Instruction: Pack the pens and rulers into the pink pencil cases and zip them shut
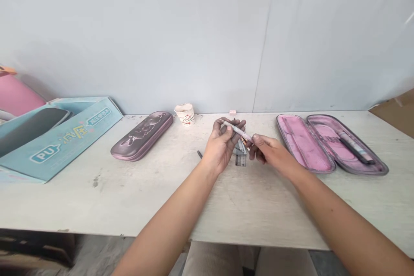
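Pale wall (207, 30), worn table (158, 198)

A thin seam (263, 47) splits the wall right of centre; glints (409, 16) mark its upper right. The table's pale top, stained in spots, runs back to the wall. Grey floor (93, 252) shows at near left.

Your left hand (221, 143) and right hand (265, 150): both on one slim pen (239, 131), tilted, above worktop (129, 200). Beneath: clear ruler (241, 161), partly hidden. To your right: open pencil case (295, 140), pink-lined, dark pen (354, 150) in right half. To your left: closed dark case (137, 137), blue carton (76, 140) beyond. Near wall (207, 39): paper cup (185, 115), small pink block (232, 112).
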A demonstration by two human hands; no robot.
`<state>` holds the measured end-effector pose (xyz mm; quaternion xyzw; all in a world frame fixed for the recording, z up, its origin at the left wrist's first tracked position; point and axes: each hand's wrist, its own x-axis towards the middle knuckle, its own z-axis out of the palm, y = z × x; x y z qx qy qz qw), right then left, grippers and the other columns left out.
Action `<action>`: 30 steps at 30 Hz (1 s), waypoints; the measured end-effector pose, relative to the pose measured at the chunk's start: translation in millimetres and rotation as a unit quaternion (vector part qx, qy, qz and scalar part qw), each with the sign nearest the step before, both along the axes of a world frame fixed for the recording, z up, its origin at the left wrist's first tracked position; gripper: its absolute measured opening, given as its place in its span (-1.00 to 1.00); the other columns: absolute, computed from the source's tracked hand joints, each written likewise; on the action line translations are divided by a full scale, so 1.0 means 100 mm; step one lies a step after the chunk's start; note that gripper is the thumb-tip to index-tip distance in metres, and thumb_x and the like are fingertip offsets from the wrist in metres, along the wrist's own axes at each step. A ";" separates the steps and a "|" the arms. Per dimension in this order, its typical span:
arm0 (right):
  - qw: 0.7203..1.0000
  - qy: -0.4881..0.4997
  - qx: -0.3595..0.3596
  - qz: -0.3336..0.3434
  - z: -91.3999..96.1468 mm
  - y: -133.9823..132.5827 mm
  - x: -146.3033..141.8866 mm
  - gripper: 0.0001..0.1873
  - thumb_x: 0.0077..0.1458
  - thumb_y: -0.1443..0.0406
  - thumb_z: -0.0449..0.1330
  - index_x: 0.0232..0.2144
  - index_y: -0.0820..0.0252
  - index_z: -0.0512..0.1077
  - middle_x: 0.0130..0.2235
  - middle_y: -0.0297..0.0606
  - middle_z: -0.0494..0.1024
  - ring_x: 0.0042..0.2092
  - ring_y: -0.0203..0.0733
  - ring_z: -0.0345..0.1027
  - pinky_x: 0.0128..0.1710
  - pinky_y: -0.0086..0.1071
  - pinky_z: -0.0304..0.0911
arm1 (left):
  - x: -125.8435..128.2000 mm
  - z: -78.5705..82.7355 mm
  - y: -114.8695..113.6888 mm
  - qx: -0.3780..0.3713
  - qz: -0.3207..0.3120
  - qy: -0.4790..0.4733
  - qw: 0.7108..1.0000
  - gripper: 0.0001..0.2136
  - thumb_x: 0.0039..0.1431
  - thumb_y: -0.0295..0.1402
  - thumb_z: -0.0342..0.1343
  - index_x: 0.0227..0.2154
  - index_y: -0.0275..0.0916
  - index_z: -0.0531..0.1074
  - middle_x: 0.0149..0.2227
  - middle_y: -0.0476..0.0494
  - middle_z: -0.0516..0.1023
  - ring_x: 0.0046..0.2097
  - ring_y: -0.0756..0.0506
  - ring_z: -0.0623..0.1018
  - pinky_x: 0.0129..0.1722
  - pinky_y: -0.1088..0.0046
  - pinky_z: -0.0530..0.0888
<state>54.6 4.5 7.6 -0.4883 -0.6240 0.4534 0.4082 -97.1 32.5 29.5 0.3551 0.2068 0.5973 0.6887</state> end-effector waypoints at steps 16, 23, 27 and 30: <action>0.986 -0.083 0.091 -0.111 -0.06 0.00 0.20 -0.61 0.10 0.00 -0.05 -0.35 0.17 0.36 -0.56 -0.40 0.28 -0.52 -0.34 0.09 -0.50 -0.43 0.02 | -0.17 -0.18 -0.02 -0.017 -0.013 0.231 0.973 -0.74 -0.08 -0.32 0.23 -0.39 -0.24 0.24 -0.51 0.02 0.48 -0.51 0.06 0.46 -0.49 0.55 0.40; 0.993 -0.008 0.065 -0.099 -0.03 0.01 0.22 -0.62 0.05 0.00 0.03 -0.26 0.15 0.31 -0.46 -0.37 0.36 -0.51 -0.37 0.14 -0.54 -0.45 0.03 | -0.17 -0.18 -0.02 -0.012 -0.007 0.251 0.968 -0.72 -0.11 -0.30 0.25 -0.41 -0.25 0.26 -0.50 0.01 0.48 -0.51 0.06 0.46 -0.49 0.55 0.40; 0.989 -0.049 0.072 -0.122 -0.06 0.02 0.21 -0.68 0.07 0.04 0.03 -0.42 0.17 0.29 -0.52 -0.38 0.35 -0.53 -0.37 0.10 -0.54 -0.44 0.02 | -0.17 -0.18 -0.02 -0.010 -0.001 0.274 0.962 -0.72 -0.11 -0.28 0.25 -0.46 -0.25 0.24 -0.60 0.05 0.41 -0.59 0.08 0.39 -0.57 0.57 0.35; 0.977 -0.071 0.126 -0.159 -0.10 0.03 0.21 -0.77 0.07 0.11 0.05 -0.36 0.15 0.31 -0.46 -0.36 0.40 -0.48 -0.35 0.14 -0.48 -0.43 0.06 | -0.18 -0.17 -0.01 -0.007 0.020 0.281 0.960 -0.71 -0.11 -0.27 0.25 -0.52 -0.24 0.21 -0.68 0.10 0.32 -0.64 0.10 0.32 -0.64 0.60 0.28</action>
